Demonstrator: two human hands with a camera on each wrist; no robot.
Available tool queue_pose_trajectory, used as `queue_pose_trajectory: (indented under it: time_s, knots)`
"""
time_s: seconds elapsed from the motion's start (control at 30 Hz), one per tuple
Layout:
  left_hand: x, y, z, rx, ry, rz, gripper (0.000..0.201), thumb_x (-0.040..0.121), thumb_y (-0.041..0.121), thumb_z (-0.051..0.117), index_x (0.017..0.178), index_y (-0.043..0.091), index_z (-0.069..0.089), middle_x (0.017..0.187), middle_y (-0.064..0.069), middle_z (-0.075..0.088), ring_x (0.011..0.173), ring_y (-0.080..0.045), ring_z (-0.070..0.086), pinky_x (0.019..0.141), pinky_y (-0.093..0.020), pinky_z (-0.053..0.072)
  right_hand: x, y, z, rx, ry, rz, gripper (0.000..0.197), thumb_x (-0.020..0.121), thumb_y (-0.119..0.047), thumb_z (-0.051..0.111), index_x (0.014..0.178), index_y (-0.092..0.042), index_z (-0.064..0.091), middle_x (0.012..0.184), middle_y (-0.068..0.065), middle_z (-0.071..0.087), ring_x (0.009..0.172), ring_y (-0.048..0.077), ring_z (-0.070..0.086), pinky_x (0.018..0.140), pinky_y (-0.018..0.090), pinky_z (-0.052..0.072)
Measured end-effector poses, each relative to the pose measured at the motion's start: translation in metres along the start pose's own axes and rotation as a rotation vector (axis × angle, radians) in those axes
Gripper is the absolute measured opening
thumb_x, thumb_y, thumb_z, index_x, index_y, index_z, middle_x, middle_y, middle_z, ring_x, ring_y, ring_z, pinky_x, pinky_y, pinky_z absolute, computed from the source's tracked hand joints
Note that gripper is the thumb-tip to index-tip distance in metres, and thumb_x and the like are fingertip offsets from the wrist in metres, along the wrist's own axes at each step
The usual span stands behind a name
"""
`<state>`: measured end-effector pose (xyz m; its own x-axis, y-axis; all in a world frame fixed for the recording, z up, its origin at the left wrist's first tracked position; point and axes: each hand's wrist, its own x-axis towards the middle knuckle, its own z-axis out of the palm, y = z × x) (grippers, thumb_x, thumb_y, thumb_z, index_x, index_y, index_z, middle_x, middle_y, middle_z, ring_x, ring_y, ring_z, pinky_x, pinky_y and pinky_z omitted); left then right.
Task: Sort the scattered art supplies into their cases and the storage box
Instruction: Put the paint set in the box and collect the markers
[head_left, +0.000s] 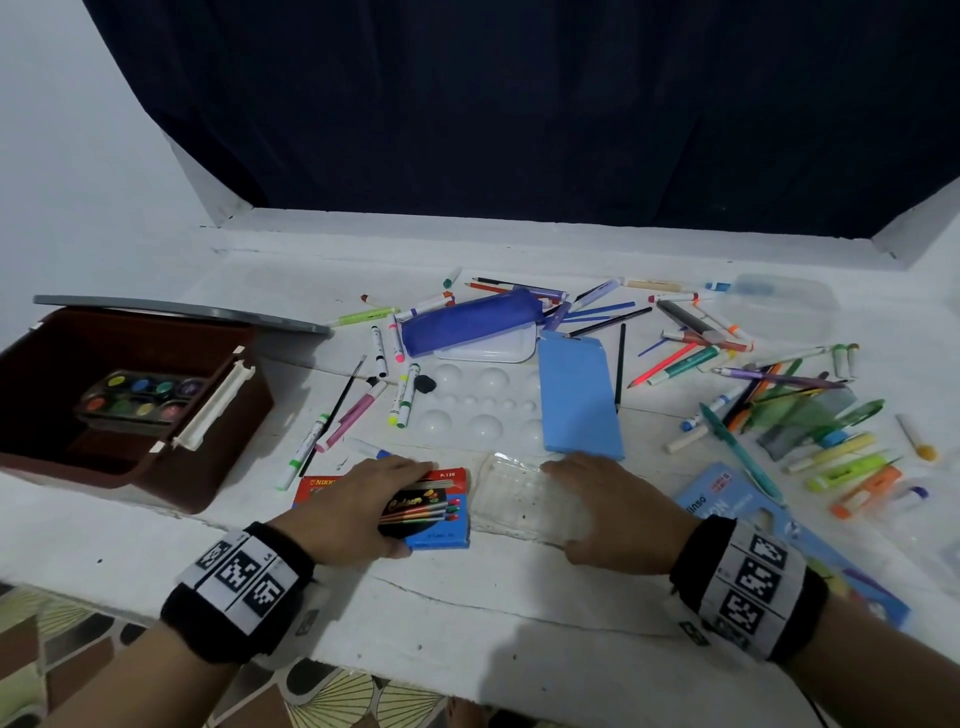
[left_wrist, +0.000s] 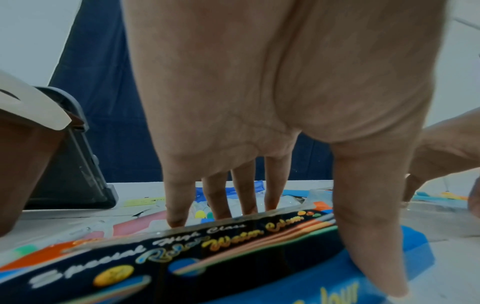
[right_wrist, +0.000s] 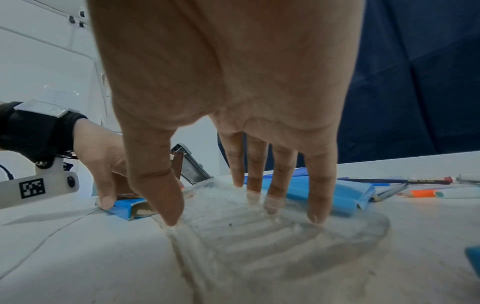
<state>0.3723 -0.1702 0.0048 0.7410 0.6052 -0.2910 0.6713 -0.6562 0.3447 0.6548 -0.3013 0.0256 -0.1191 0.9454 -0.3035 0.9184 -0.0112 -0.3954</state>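
A red, black and blue water colour box (head_left: 441, 519) lies near the table's front edge. My left hand (head_left: 410, 506) grips it, fingers over its far edge and thumb on its near blue edge (left_wrist: 384, 277). Right beside it lies a clear ribbed plastic tray (head_left: 514, 499). My right hand (head_left: 561, 509) holds it, fingers (right_wrist: 275, 193) dipping over the far rim and thumb on the near left rim. The brown storage box (head_left: 218, 467) stands open at the left with a paint palette (head_left: 140, 400) inside. Markers and pencils (head_left: 779, 395) lie scattered.
A blue flat case (head_left: 579, 397), a purple pencil pouch (head_left: 467, 322) and a white mixing palette (head_left: 467, 405) sit mid-table. Loose markers (head_left: 363, 410) lie beside the storage box. A blue card package (head_left: 727, 499) is at my right wrist. A clear container (head_left: 779, 301) stands far right.
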Motion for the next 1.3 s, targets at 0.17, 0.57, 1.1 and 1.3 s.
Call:
queue_pose_trajectory:
  time_s: [0.17,0.57,1.1,1.3]
  knots:
    - [-0.002,-0.002,-0.001,-0.039,0.028,-0.013,0.093,0.077,0.038,0.082,0.154,0.029,0.028,0.143,0.014,0.041,0.129,-0.006,0.039,0.111,-0.025,0.034,0.000,0.001,-0.002,0.019,0.008,-0.010,0.088,0.079,-0.035,0.072,0.151,-0.024,0.023,0.153,-0.006,0.029,0.140,0.013,0.027,0.114,0.027,0.026]
    - [-0.003,0.001,-0.004,-0.116,0.050,-0.007,0.085,0.078,0.032,0.083,0.148,0.030,0.037,0.135,0.017,0.049,0.118,-0.001,0.042,0.102,-0.018,0.036,0.008,0.002,-0.001,-0.070,-0.036,-0.067,0.083,0.083,-0.036,0.069,0.153,-0.021,0.026,0.155,-0.005,0.030,0.142,0.014,0.025,0.113,0.023,0.021]
    - [0.002,0.011,0.009,0.029,0.124,0.020,0.090,0.070,0.060,0.078,0.146,0.036,0.037,0.135,0.020,0.044,0.115,-0.003,0.038,0.104,-0.025,0.039,0.028,-0.012,0.010,-0.196,-0.026,-0.147,0.081,0.081,-0.051,0.067,0.149,-0.024,0.031,0.144,-0.005,0.039,0.128,0.020,0.038,0.106,0.040,0.036]
    - [0.004,0.010,0.007,0.024,0.125,0.025,0.090,0.068,0.058,0.081,0.144,0.036,0.040,0.132,0.021,0.047,0.112,-0.004,0.038,0.102,-0.024,0.039,0.032,-0.015,0.010,-0.215,-0.021,-0.159,0.081,0.081,-0.050,0.067,0.150,-0.024,0.031,0.144,-0.004,0.041,0.126,0.020,0.040,0.106,0.039,0.035]
